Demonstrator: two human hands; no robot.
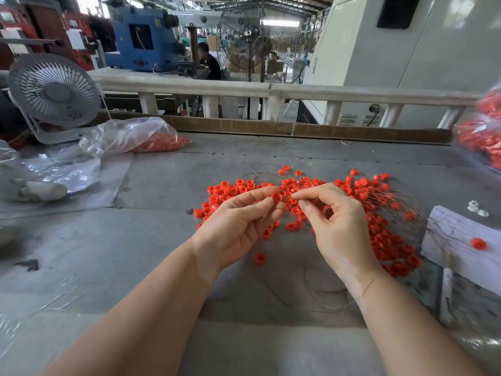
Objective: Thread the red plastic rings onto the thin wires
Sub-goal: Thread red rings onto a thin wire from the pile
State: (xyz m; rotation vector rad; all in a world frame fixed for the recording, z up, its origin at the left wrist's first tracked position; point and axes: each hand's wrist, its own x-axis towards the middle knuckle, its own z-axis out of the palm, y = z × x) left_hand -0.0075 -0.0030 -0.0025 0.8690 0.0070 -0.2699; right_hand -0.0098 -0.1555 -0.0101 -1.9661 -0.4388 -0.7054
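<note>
Table edge: the grey table (162, 240) ends at a brown cardboard strip (244, 126) along its far side, with a white railing (271, 90) just behind.
Left side: a desk fan (54, 95) and a clear plastic bag (130, 135) holding red rings sit at the far left, well apart from the hands.
Right side: a white block (461, 237) lies near the right forearm, one red ring resting on it; another bag of rings (485, 131) is at the far right.
Open room: bare table shows in front of and between the forearms.
Ring pile: loose red rings (379, 234) spread under and beyond both hands, thin wires (393, 202) tangled among them.
Left hand (238, 226): thumb and fingertips pinch a single red ring (276, 197), raised above the pile.
Right hand (339, 223): thumb and forefinger pressed together just beside that ring; the wire between them is too fine to make out.
</note>
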